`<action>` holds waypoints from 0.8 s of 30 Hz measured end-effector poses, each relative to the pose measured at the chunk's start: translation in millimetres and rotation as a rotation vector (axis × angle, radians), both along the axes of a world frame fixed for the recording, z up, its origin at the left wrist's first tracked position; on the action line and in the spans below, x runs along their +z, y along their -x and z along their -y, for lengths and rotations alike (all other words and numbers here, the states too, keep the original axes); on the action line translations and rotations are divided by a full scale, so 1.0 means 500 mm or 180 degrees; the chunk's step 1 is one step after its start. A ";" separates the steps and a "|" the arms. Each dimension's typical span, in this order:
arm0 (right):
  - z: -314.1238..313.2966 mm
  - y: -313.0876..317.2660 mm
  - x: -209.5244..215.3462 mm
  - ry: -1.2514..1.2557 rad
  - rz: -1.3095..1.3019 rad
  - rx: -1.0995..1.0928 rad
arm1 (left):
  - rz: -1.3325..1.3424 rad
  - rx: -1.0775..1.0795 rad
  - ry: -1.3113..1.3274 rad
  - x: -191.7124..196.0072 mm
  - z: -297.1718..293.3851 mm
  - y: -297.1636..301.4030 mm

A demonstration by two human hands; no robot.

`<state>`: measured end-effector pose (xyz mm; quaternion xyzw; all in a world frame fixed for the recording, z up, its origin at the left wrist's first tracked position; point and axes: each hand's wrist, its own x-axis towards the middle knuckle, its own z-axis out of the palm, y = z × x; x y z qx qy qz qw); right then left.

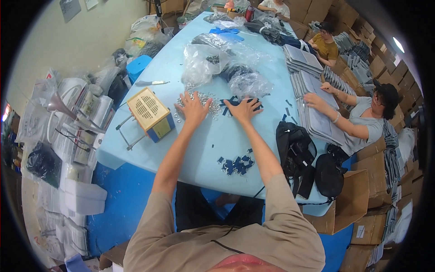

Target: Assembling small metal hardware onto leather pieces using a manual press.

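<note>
My left hand (194,109) lies with its fingers spread over a pile of small metal rings (210,105) on the light blue table. Beside it, my right hand (244,110) rests with fingers apart on short dark navy strips (225,109). Neither hand grips anything. Closer to me sits a small heap of navy strap pieces (236,165), some with a bit of metal showing. Just beyond both hands are clear plastic bags (199,65) with dark and metallic contents.
Left of my hands stands a box-shaped device (151,113) with a vented top, and a knife-like tool (152,83) behind it. On the right lie a black bag (295,149) and stacked grey panels (317,109), handled by a co-worker (362,118). Cardboard boxes (351,199) line that side.
</note>
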<state>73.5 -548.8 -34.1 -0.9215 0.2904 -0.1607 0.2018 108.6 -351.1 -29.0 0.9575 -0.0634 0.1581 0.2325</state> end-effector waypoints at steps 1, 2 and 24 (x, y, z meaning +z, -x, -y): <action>-0.001 -0.007 -0.001 0.0008 0.0019 -0.0033 | -0.0376 0.0087 0.0082 0.008 0.002 -0.011; -0.001 -0.012 -0.003 0.0091 0.0088 -0.0084 | -0.0456 0.0082 0.0069 0.006 0.006 -0.024; 0.015 0.130 0.015 0.0252 0.0500 0.1322 | 0.0330 -0.1761 0.0210 -0.020 -0.043 0.054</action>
